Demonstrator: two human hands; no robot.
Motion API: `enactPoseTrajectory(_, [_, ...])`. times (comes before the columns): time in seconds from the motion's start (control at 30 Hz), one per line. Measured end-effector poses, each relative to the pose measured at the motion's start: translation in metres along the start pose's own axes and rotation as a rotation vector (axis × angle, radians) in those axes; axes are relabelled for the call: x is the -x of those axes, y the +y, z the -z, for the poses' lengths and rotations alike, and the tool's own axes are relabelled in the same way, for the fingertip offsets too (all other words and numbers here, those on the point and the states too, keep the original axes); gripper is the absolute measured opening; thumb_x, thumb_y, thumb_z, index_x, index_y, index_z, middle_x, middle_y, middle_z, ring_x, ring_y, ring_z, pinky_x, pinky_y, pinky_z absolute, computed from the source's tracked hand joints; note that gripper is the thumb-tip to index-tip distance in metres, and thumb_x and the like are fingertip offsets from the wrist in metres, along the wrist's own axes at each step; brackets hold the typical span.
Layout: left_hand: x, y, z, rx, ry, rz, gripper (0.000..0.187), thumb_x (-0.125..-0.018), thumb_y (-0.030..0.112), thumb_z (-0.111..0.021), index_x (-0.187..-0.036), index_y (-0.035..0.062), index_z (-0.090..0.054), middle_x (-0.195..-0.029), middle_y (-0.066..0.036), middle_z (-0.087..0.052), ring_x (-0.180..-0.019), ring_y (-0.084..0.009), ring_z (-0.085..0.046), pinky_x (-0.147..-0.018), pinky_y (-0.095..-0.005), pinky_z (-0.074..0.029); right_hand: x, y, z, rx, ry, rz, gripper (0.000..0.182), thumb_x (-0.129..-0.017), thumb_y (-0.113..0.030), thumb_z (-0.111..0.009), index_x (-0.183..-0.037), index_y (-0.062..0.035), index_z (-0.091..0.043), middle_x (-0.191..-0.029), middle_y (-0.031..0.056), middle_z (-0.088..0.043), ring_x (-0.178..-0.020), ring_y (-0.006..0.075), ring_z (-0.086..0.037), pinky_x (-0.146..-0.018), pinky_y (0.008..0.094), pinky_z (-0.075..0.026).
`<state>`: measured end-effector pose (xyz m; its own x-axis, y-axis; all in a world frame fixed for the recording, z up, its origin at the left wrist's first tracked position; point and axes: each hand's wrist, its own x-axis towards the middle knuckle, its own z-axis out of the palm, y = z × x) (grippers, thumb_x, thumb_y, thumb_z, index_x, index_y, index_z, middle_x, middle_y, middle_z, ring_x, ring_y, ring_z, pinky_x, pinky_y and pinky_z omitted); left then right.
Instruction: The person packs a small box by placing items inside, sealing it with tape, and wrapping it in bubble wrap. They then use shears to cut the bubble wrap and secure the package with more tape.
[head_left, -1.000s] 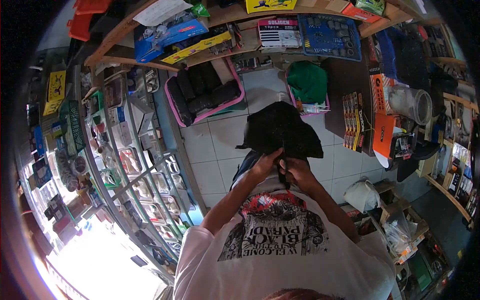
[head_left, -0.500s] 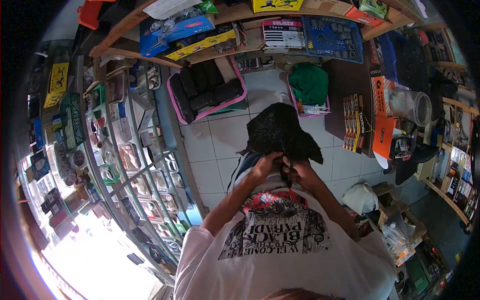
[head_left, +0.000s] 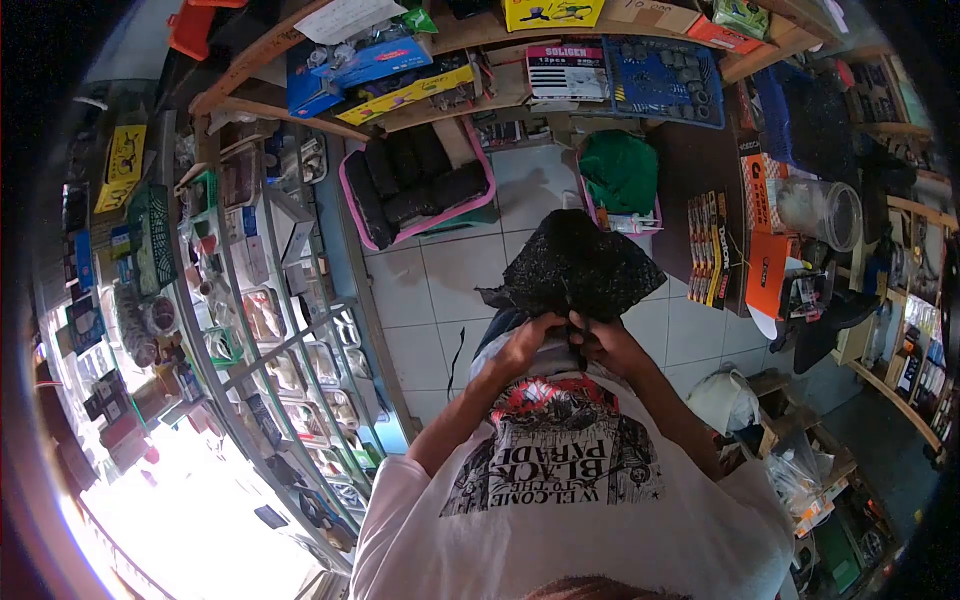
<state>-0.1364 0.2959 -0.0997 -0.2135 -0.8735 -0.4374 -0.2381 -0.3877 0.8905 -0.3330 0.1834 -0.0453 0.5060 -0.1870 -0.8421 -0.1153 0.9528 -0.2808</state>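
Observation:
A black, crinkled, speckled sheet (head_left: 580, 262) fans out in front of my body, its near edge gathered between my two hands. My left hand (head_left: 532, 340) is closed on this gathered edge, thumb and fingers pressed together. Close beside it, my right hand (head_left: 607, 343) grips the same edge, with a dark strip hanging down between the hands. The wide part of the sheet spreads away from me over the tiled floor. A thin black strand (head_left: 456, 362) dangles left of my left forearm.
A pink-rimmed basket (head_left: 487, 190) with black bundles stands ahead on the left. A second pink basket (head_left: 655, 215) holds a green bag. Glass shelving (head_left: 290, 340) runs along my left. Ahead are wooden shelves with boxes; an orange box (head_left: 768, 275) sits on the right.
The black sheet has opened wider and swung slightly right, its folds flatter on top. Both hands have shifted only a little and keep hold of its near edge.

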Motion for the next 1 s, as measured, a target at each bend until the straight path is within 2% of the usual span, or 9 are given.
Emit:
enactPoseTrajectory(0.2, [0.008,-0.001,-0.016,-0.509,0.33,-0.454,0.046,-0.086,-0.009,-0.056,-0.131,-0.0084,-0.053,-0.132,-0.022,-0.058,-0.115,-0.0393,-0.061,-0.095,-0.0403,-0.052,0.0,-0.002,0.001,0.073,-0.008,0.112,0.031,-0.092,-0.039,-0.076,-0.102,-0.0128,-0.063,-0.082,-0.0038,-0.06,-0.067,0.0081,-0.05,-0.058,0.0257,-0.037])
enactPoseTrajectory(0.3, [0.008,-0.017,-0.021,-0.363,0.242,-0.319,0.043,-0.102,0.01,-0.041,-0.144,0.0003,-0.044,-0.145,-0.023,-0.049,-0.132,-0.0379,-0.049,-0.112,-0.0444,-0.037,-0.015,0.006,0.006,0.111,-0.007,0.153,0.018,-0.099,-0.031,-0.067,-0.102,-0.0128,-0.064,-0.08,-0.0035,-0.058,-0.055,0.0021,-0.039,-0.048,0.0199,-0.027])
enactPoseTrajectory(0.4, [0.002,-0.011,-0.02,-0.251,0.275,-0.294,0.049,-0.1,0.003,-0.044,-0.149,0.001,-0.04,-0.149,-0.023,-0.046,-0.135,-0.0372,-0.048,-0.113,-0.0427,-0.037,-0.008,0.001,0.004,0.097,0.01,0.173,0.023,-0.099,-0.033,-0.067,-0.101,-0.0104,-0.066,-0.082,-0.0034,-0.059,-0.054,0.0028,-0.039,-0.048,0.0197,-0.028])
enactPoseTrajectory(0.47, [-0.019,0.057,0.002,-0.026,0.147,0.32,0.059,-0.096,-0.004,-0.045,-0.154,0.0005,-0.031,-0.152,-0.025,-0.042,-0.136,-0.0383,-0.046,-0.114,-0.042,-0.037,-0.01,0.002,0.002,0.155,0.085,0.195,0.025,-0.099,-0.034,-0.067,-0.104,-0.0094,-0.065,-0.081,-0.0035,-0.059,-0.054,0.0033,-0.04,-0.048,0.0199,-0.028])
enactPoseTrajectory(0.53, [-0.019,0.06,0.001,-0.08,0.175,0.314,0.067,-0.094,-0.008,-0.045,-0.157,-0.0003,-0.023,-0.154,-0.026,-0.039,-0.136,-0.0399,-0.045,-0.115,-0.0421,-0.037,-0.008,-0.001,0.0,0.129,0.1,0.157,0.03,-0.098,-0.036,-0.067,-0.107,-0.0083,-0.064,-0.08,-0.0029,-0.058,-0.053,0.0045,-0.04,-0.047,0.0202,-0.028])
enactPoseTrajectory(0.6, [0.003,0.006,-0.021,-0.403,0.355,-0.319,0.073,-0.093,-0.01,-0.043,-0.159,-0.0015,-0.015,-0.155,-0.028,-0.036,-0.136,-0.0421,-0.045,-0.115,-0.0431,-0.036,0.001,-0.01,0.0,0.022,0.054,0.059,0.035,-0.097,-0.039,-0.068,-0.111,-0.0071,-0.062,-0.079,-0.0016,-0.057,-0.052,0.0063,-0.041,-0.047,0.0206,-0.029])
enactPoseTrajectory(0.7, [0.001,0.018,-0.011,-0.488,0.293,-0.32,0.083,-0.088,-0.016,-0.046,-0.16,-0.0022,-0.007,-0.155,-0.03,-0.034,-0.135,-0.0434,-0.046,-0.115,-0.0452,-0.036,0.037,-0.017,0.004,-0.065,-0.138,-0.092,0.05,-0.097,-0.051,-0.062,-0.119,-0.0061,-0.058,-0.081,0.0031,-0.057,-0.05,0.008,-0.039,-0.046,0.0215,-0.029])
enactPoseTrajectory(0.83, [-0.007,-0.009,-0.024,-0.329,0.386,-0.258,0.063,-0.092,-0.006,-0.048,-0.152,-0.0062,-0.031,-0.141,-0.032,-0.048,-0.119,-0.0471,-0.052,-0.106,-0.0436,-0.041,0.097,-0.067,-0.013,-0.362,-0.552,-0.24,0.068,-0.098,-0.069,-0.043,-0.121,-0.0062,-0.054,-0.085,0.0105,-0.06,-0.05,0.0088,-0.042,-0.044,0.0235,-0.033])
enactPoseTrajectory(1.0, [-0.007,-0.018,-0.036,-0.392,0.319,-0.089,0.055,-0.09,-0.004,-0.049,-0.145,-0.0072,-0.043,-0.133,-0.03,-0.054,-0.116,-0.0431,-0.056,-0.103,-0.044,-0.045,0.035,-0.076,-0.002,-0.138,-0.336,-0.268,0.062,-0.095,-0.068,-0.05,-0.114,-0.0094,-0.058,-0.083,0.0039,-0.054,-0.048,0.0056,-0.032,-0.045,0.02,-0.026])
